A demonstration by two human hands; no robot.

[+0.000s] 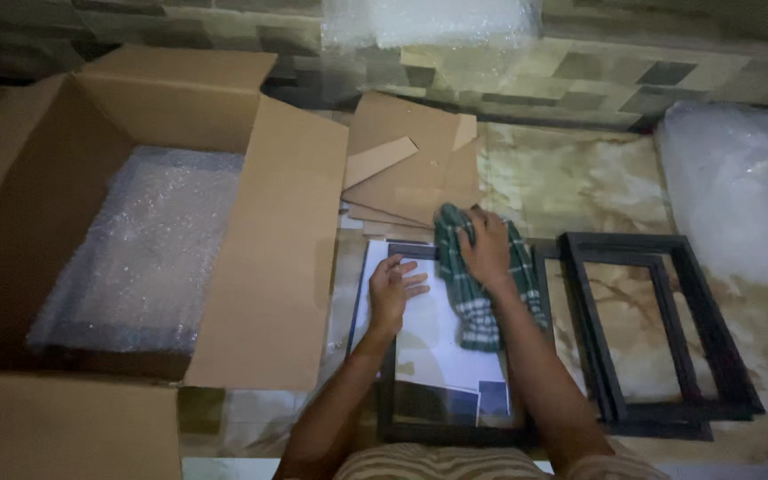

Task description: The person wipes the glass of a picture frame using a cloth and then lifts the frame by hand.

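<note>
Dim marble-patterned floor [580,178], right hand [488,249] fingers curled, gripping green checked cloth [477,284] at centre frame, left hand [393,289] flat with fingers spread on glazed black picture frame [437,356], empty black frames [660,329] right, open cardboard box [251,267] left holding bubble wrap [148,249].

One head-worn camera looks steeply down and forward from close above the person's own forearms, onto the marble floor [580,182] ahead, taking in the open box [180,116] at left and the tiled wall [597,76] along the top
</note>
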